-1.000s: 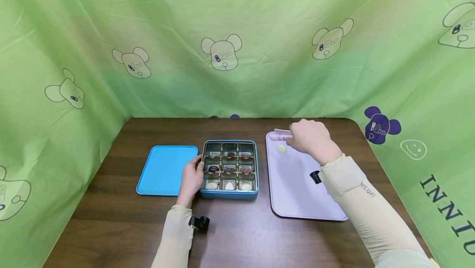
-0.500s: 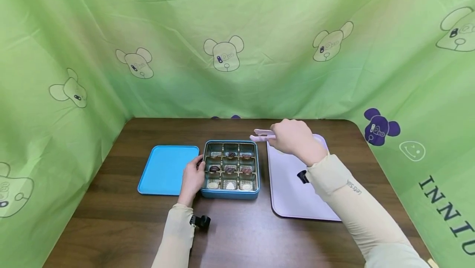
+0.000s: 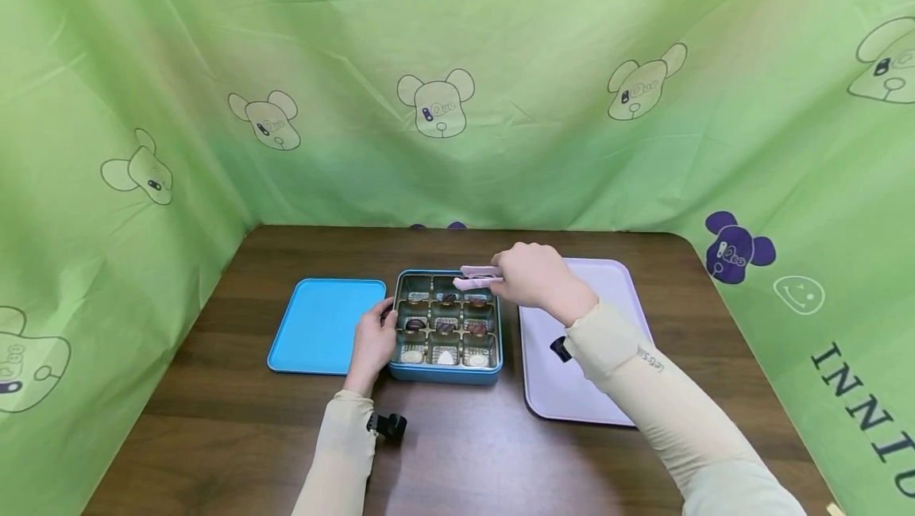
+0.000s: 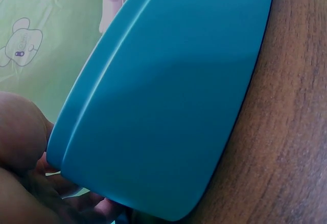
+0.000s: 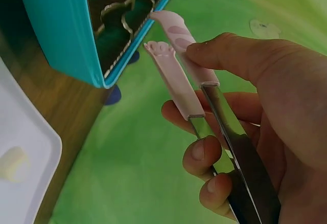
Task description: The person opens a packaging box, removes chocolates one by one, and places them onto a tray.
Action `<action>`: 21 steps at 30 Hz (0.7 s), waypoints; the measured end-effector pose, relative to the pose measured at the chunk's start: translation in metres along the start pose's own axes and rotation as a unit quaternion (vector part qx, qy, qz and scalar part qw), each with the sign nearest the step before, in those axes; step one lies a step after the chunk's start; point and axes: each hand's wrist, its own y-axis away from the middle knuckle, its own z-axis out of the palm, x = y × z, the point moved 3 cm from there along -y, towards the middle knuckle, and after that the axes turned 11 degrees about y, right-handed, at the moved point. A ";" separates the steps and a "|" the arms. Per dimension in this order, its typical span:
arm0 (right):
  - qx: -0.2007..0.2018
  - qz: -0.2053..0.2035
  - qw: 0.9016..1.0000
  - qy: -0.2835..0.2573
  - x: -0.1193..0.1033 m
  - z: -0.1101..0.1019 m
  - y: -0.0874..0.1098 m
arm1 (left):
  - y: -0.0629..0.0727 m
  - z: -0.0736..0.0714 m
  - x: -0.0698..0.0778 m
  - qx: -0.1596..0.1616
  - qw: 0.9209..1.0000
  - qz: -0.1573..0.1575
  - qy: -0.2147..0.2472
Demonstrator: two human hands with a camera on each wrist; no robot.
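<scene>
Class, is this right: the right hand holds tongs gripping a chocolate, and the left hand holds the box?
No: the tongs are empty, their tips apart in the right wrist view. The right hand holds them; the left hand the box.

- We wear a cream left sleeve [image 3: 332, 452], softly wrinkled.
- Our right sleeve [image 3: 686, 409] is cream too, with dark slanted lettering [image 3: 650, 360] along the forearm, too small to read fully.
- Paler cloth [image 3: 739, 488] covers that arm higher up.
- A small black left camera [image 3: 389, 425] and right camera [image 3: 561, 349] sit at our wrists.
- Our fingers [image 5: 217, 188] are bare.
</scene>
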 end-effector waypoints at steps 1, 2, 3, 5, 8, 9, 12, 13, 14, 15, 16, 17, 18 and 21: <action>0.000 -0.003 1.000 -0.001 -0.002 0.001 -0.001 | 0.000 0.000 0.000 0.000 1.000 0.000 0.000; -0.002 -0.005 1.000 -0.002 -0.003 0.002 -0.002 | 0.000 0.000 0.000 0.000 1.000 -0.001 0.002; -0.005 -0.007 1.000 -0.004 -0.005 0.002 -0.003 | -0.001 0.000 -0.001 0.000 1.000 -0.002 0.003; -0.011 -0.012 1.000 -0.006 -0.008 0.003 -0.005 | -0.001 -0.001 -0.001 0.001 1.000 -0.003 0.002; -0.019 -0.016 1.000 -0.004 -0.013 0.005 -0.008 | -0.001 -0.001 -0.001 0.001 1.000 -0.004 0.003; -0.020 -0.018 1.000 -0.002 -0.014 0.006 -0.009 | -0.001 -0.001 -0.001 0.001 1.000 -0.004 0.001; -0.021 -0.020 1.000 0.004 -0.017 0.009 -0.013 | -0.002 -0.001 -0.004 -0.001 1.000 -0.003 -0.002; -0.023 -0.020 1.000 0.005 -0.017 0.010 -0.014 | -0.002 -0.001 -0.004 -0.001 1.000 -0.004 -0.001; -0.024 -0.020 0.999 0.006 -0.018 0.011 -0.014 | -0.002 0.000 -0.005 -0.001 1.000 -0.004 -0.001; -0.026 -0.019 0.999 0.007 -0.019 0.011 -0.015 | -0.002 0.000 -0.005 -0.002 1.000 -0.003 -0.001; -0.027 -0.018 0.999 0.008 -0.019 0.011 -0.016 | -0.002 0.000 -0.006 -0.001 1.000 -0.001 0.000; -0.030 -0.018 0.999 0.010 -0.020 0.011 -0.018 | -0.002 0.000 -0.006 -0.001 1.000 -0.001 0.001; -0.032 -0.017 0.999 0.013 -0.021 0.011 -0.019 | -0.002 0.000 -0.006 -0.001 1.000 -0.002 0.002; -0.036 -0.012 0.999 0.027 -0.024 0.010 -0.023 | -0.003 0.000 -0.006 -0.002 1.000 -0.001 0.002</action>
